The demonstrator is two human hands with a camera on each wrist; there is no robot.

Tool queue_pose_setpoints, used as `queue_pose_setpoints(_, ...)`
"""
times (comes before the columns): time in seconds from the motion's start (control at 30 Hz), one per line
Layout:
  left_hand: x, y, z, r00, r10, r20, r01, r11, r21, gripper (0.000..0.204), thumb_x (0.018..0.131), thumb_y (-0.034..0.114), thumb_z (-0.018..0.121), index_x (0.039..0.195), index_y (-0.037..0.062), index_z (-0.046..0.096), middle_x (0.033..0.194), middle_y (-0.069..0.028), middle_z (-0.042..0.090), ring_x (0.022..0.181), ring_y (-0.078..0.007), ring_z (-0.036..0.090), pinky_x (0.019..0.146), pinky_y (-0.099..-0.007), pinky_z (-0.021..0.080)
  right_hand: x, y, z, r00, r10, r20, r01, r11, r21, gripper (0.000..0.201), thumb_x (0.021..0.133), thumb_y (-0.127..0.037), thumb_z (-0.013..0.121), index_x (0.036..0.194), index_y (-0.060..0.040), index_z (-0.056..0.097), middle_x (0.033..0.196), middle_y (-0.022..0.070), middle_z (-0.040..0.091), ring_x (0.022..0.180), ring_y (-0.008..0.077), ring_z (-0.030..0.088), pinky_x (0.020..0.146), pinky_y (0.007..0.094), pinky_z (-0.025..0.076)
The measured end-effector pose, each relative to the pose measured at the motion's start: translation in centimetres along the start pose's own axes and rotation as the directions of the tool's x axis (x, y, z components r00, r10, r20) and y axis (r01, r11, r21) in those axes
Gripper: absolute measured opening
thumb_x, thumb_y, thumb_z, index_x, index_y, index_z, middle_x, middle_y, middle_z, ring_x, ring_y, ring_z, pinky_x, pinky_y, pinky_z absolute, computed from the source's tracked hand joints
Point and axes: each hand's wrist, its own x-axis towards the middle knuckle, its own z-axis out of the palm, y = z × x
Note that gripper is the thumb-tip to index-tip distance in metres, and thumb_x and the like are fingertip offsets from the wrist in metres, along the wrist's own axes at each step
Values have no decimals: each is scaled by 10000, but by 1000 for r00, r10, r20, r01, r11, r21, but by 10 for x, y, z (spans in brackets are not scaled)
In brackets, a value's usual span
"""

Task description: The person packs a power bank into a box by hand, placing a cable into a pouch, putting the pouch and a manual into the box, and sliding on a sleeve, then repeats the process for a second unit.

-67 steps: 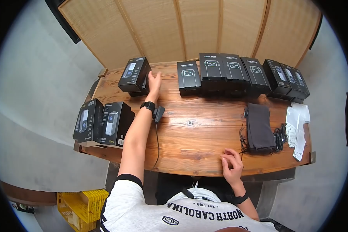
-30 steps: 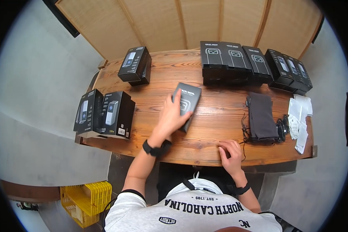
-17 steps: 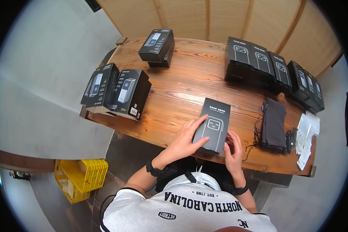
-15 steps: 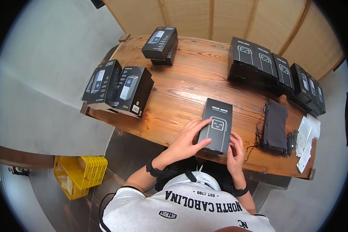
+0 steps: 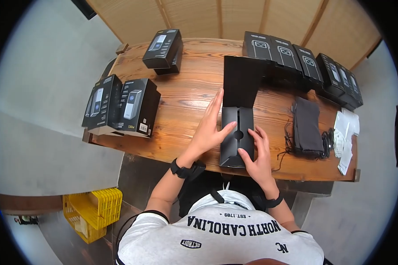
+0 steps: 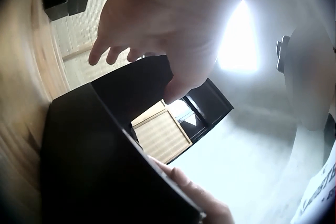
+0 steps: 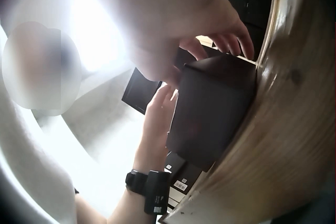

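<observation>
A black cardboard box (image 5: 229, 148) lies at the table's front edge, its lid (image 5: 243, 81) raised and tilted back. Inside, two dark inner flaps meet at a slit with a round cutout. My left hand (image 5: 209, 128) stands at the box's left side, fingers straight, thumb over the left inner flap. In the left wrist view the left hand (image 6: 157, 24) is spread above the dark box (image 6: 94, 155). My right hand (image 5: 258, 161) grips the box's right wall, thumb on the inside edge. The right wrist view shows the right hand's bent fingers (image 7: 231, 40) over the box (image 7: 215, 111).
Several black boxes (image 5: 284, 55) line the back right. Two stacked boxes (image 5: 161, 51) stand at back left, more boxes (image 5: 135, 106) at front left. A dark cloth pouch (image 5: 307, 126), black cables (image 5: 327, 143) and white papers (image 5: 346, 137) lie at right.
My left hand took one box from the back row and brought it to the front edge. My right hand joined it there. The lid, closed half a second ago, is now up.
</observation>
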Motion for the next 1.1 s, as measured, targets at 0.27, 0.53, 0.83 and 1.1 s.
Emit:
queue_pose_setpoints(0.27,-16,-1,27,991,-103,86,91,988,127,964,852,228,767,1604,17,202,1639,-308,180,1520,-464,207,1218,-471,244,9,-15,5,999,15,46,-9,992,-125,678,862,-123,659,1476,17,409,1541,298,325,1381,495,421,1106,490,420)
queue_pose_setpoints(0.53,-21,5,29,978,-208,4,208,977,40,932,778,29,634,1615,107,231,1652,-312,117,1516,-476,216,1181,-463,311,10,-14,-25,982,186,23,-187,963,193,440,963,-57,542,1379,84,517,1185,265,674,1083,323,694,884,358,543)
queue_pose_setpoints(0.83,-46,9,-16,888,-460,-17,344,688,-639,763,870,-124,505,1586,21,287,1616,-208,301,1475,-298,367,1155,-357,360,-6,22,-27,991,111,-81,-124,977,-172,431,950,-131,650,1345,22,569,1212,195,642,1095,350,641,938,393,499)
queue_pose_setpoints(1.1,-64,5,-18,992,-123,-18,122,925,360,536,888,-75,602,1391,112,616,1566,-190,414,1406,-333,467,1054,-344,456,-5,18,-16,998,-66,1,64,965,-255,373,936,-87,615,1306,-45,622,1296,162,592,1190,355,558,1028,436,433)
